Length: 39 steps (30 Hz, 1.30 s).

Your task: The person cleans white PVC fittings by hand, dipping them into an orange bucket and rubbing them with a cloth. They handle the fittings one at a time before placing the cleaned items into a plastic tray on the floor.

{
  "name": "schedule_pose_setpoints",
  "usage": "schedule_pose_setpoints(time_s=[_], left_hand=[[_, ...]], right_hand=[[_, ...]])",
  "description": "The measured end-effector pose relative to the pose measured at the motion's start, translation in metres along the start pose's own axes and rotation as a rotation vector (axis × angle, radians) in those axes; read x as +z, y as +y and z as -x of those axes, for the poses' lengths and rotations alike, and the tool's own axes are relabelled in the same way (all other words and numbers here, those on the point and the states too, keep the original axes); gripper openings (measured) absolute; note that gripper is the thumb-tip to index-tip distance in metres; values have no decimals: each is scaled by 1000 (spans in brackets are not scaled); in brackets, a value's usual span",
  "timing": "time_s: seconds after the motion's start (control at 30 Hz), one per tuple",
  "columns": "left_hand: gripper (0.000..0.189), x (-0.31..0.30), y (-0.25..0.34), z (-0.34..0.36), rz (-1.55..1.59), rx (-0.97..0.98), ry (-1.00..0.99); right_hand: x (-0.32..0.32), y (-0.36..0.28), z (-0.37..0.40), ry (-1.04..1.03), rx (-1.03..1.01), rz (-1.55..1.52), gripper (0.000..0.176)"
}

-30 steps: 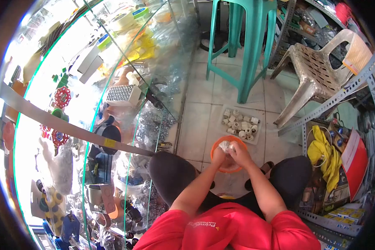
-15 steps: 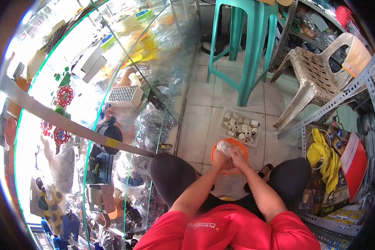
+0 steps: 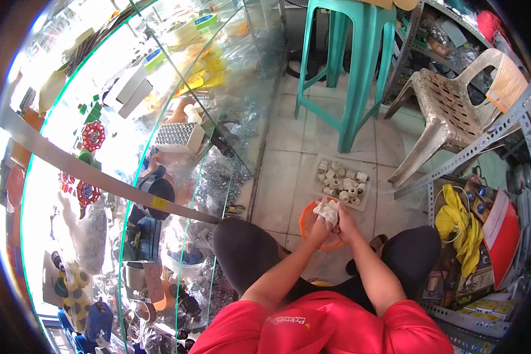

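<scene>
A crumpled white cloth (image 3: 325, 211) is bunched between my two hands, above an orange basin (image 3: 306, 222) on the tiled floor. My left hand (image 3: 320, 231) is closed on the cloth from below. Beside it on the right, my right hand (image 3: 346, 224) wraps round the cloth's other side. Both hands touch each other and hide much of the basin. Just beyond them lies a clear plastic tray (image 3: 364, 200) with several white pipe fittings (image 3: 343, 182) in it.
A green stool (image 3: 351, 88) stands ahead, with a worn plastic chair (image 3: 439, 103) to its right. Glass display shelves (image 3: 218, 177) full of goods line the left. Metal shelving (image 3: 466, 141) with a yellow cloth (image 3: 454, 224) and a red item (image 3: 501, 236) is at the right.
My hands have come together and moved slightly up and to the right with the white cloth, which now shows more between them.
</scene>
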<state>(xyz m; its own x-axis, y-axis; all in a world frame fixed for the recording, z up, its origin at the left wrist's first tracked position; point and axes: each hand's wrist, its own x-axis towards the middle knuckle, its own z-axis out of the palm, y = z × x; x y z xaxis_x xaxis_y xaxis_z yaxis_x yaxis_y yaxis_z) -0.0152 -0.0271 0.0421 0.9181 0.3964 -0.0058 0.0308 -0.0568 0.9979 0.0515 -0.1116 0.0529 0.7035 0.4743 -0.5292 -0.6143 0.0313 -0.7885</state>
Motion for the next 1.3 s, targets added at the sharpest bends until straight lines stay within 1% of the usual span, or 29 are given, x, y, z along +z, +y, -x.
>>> schedule_pose_setpoints(time_s=[0.03, 0.1, 0.13, 0.17, 0.2, 0.27, 0.33, 0.37, 0.4, 0.47, 0.5, 0.6, 0.67, 0.7, 0.77, 0.8, 0.87, 0.9, 0.93, 0.97, 1.07, 1.13, 1.17, 1.2, 1.27, 1.3], left_hand=[[36, 2, 25, 8, 54, -33, 39], [36, 4, 19, 7, -5, -24, 103], [35, 7, -19, 2, -115, 13, 129], [34, 9, -41, 0, -225, 49, 155], [34, 7, -40, -2, -227, -72, 132], [33, -2, -39, -8, -231, -313, 85], [34, -6, -63, -11, -310, -177, -50], [35, -6, -75, -12, -469, -14, -87], [36, -8, -71, -12, -628, 156, -97], [37, -10, -62, -12, -1176, 705, -55], [36, -8, -54, -10, -1018, 556, -46], [35, -2, -29, -2, -533, 112, -10], [35, -1, -20, -1, -205, -175, 15], [36, 0, -25, -1, -131, -226, 39], [38, 1, -46, -5, 19, -321, 89], [38, 0, -57, -5, 11, -273, 72], [37, -2, -72, -6, -7, -177, 41], [37, -3, -58, -5, 46, -190, 27], [37, -5, -30, -2, 99, -203, 11], [37, -8, -12, -3, 154, -216, -7], [38, -24, -18, -20, -407, 429, -223], [38, -16, -30, -21, 19, -2, -165], [38, -12, -35, -21, 234, -218, -129], [38, -13, -32, -21, 24, -229, -96], [38, -12, -21, -20, -394, -252, -33], [38, -12, -22, -21, -273, -344, 1]], right_hand=[[-8, 23, -16, 76, -117, 187, 42], [-5, 33, -17, 169, -337, 368, 49], [0, 32, -13, 208, -378, 419, 47], [5, 30, -10, 248, -419, 470, 45], [6, 29, -9, 285, -461, 520, 44], [-1, 20, -5, 25, -61, 37, 40], [5, 1, 7, -44, 172, -260, 35], [14, -11, 13, 18, 207, -318, 33], [20, -19, 18, 79, 242, -377, 31], [16, -20, 17, 39, 205, -291, 36], [12, -20, 16, 21, 184, -248, 40], [-2, 26, -23, 185, -168, 142, 47], [-3, 42, -27, 253, -263, 508, 51], [-3, 47, -26, 287, -308, 692, 53], [15, 40, -11, 375, -395, 704, 50], [21, 37, -3, 419, -435, 712, 49], [16, 27, -5, 274, -75, 193, 43], [16, 20, -6, 216, 35, 31, 40], [16, 12, -7, 176, 154, -126, 37], [19, -1, 0, 155, 206, -185, 33], [36, -42, 29, 88, 364, -369, 31], [28, -34, 26, 53, 388, -382, 31], [10, -12, 16, 43, 360, -330, 31], [-2, 9, 4, 33, 329, -281, 32], [0, 51, -20, 141, -156, 348, 44], [9, 50, -18, 191, -401, 663, 52]])
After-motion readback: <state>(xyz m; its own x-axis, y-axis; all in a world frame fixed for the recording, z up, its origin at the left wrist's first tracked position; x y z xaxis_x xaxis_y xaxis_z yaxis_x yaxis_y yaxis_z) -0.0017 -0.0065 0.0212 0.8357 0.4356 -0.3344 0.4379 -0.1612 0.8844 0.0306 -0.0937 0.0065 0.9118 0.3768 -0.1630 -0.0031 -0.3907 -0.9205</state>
